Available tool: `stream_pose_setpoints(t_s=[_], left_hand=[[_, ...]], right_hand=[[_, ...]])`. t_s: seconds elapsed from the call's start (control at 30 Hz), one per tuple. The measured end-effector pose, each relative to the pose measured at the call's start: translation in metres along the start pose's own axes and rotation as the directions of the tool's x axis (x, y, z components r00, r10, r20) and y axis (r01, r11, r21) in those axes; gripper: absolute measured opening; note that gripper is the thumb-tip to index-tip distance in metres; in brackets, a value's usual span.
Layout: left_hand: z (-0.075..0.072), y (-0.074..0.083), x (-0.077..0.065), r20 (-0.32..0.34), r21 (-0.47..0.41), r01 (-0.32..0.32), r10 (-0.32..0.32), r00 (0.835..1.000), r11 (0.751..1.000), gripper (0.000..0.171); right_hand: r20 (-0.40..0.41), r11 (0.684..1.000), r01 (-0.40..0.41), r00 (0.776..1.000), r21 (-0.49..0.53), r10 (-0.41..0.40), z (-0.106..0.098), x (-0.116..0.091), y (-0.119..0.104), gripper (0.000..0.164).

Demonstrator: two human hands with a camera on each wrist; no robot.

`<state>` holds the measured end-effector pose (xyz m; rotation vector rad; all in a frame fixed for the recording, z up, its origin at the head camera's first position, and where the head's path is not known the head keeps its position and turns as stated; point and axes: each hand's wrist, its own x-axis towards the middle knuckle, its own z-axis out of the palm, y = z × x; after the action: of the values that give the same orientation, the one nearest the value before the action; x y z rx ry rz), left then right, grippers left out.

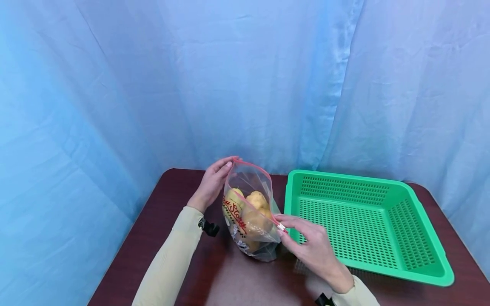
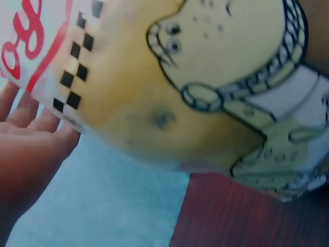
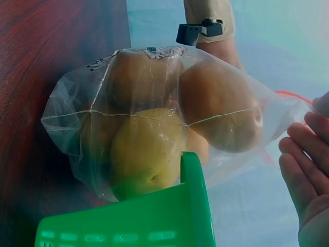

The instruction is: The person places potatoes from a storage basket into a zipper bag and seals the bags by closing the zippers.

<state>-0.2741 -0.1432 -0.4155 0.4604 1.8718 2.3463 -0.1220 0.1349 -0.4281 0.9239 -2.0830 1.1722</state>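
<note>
A clear zip bag [image 1: 264,250] with a pink-red zip edge and printed cartoon lettering stands on the table, its mouth spread apart. Inside are several yellow-brown, rounded things that look like potatoes [image 1: 256,199]; in the right wrist view one potato [image 3: 149,149] shows through the plastic. At the far left corner of the mouth, my left hand [image 1: 214,180] pinches the zip edge between thumb and fingers. My right hand [image 1: 311,242] pinches the near right corner, by the white slider [image 1: 282,228]. Part of the left hand [image 2: 31,139] appears behind the bag in the left wrist view.
A green perforated plastic basket [image 1: 421,212] stands on the right of the dark red-brown table [image 1: 153,238], close beside the bag. In the right wrist view its rim [image 3: 198,200] overlaps the bag. Blue curtains [image 1: 229,85] hang behind and to the left.
</note>
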Motion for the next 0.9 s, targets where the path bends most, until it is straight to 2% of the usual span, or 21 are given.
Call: stream_pose_setpoints(t_s=[0.07,0.17,0.33,0.4,0.43,0.57,0.67,0.9], left_hand=[[0.0,0.0,-0.001,-0.015,-0.025,-0.023,0.022,1.0,0.999,0.03],[-0.002,0.0,-0.007,-0.075,-0.047,-0.059,0.056,0.996,0.997,0.016],[-0.007,0.0,-0.022,-0.2,-0.112,-0.11,0.087,0.976,0.988,0.014],[-0.008,0.001,-0.031,-0.253,-0.148,-0.138,0.097,0.962,0.979,0.013],[-0.009,0.001,-0.035,-0.276,-0.161,-0.156,0.107,0.955,0.975,0.012],[-0.009,0.006,-0.052,-0.363,-0.18,-0.209,0.133,0.922,0.961,0.01],[-0.008,0.008,-0.065,-0.407,-0.166,-0.237,0.152,0.9,0.957,0.01],[0.0,0.014,-0.094,-0.517,-0.163,-0.281,0.161,0.841,0.946,0.008]], right_hand=[[-0.004,1.0,0.002,1.0,-0.004,-0.002,0.0,0.0,0.0,0.023],[-0.022,1.0,0.008,1.0,0.0,-0.008,-0.001,0.001,0.0,0.025],[-0.067,1.0,0.007,0.998,0.011,-0.006,-0.004,0.003,0.001,0.027],[-0.082,1.0,-0.01,0.997,0.006,0.01,-0.008,0.004,0.001,0.028],[-0.082,0.999,-0.036,0.996,-0.003,0.036,-0.01,0.005,0.001,0.032],[-0.117,0.99,-0.138,0.984,-0.03,0.134,-0.016,0.01,0.004,0.028],[-0.141,0.975,-0.221,0.967,-0.038,0.213,-0.021,0.013,0.007,0.024],[-0.158,0.932,-0.361,0.919,0.024,0.36,-0.026,0.023,0.017,0.017]])
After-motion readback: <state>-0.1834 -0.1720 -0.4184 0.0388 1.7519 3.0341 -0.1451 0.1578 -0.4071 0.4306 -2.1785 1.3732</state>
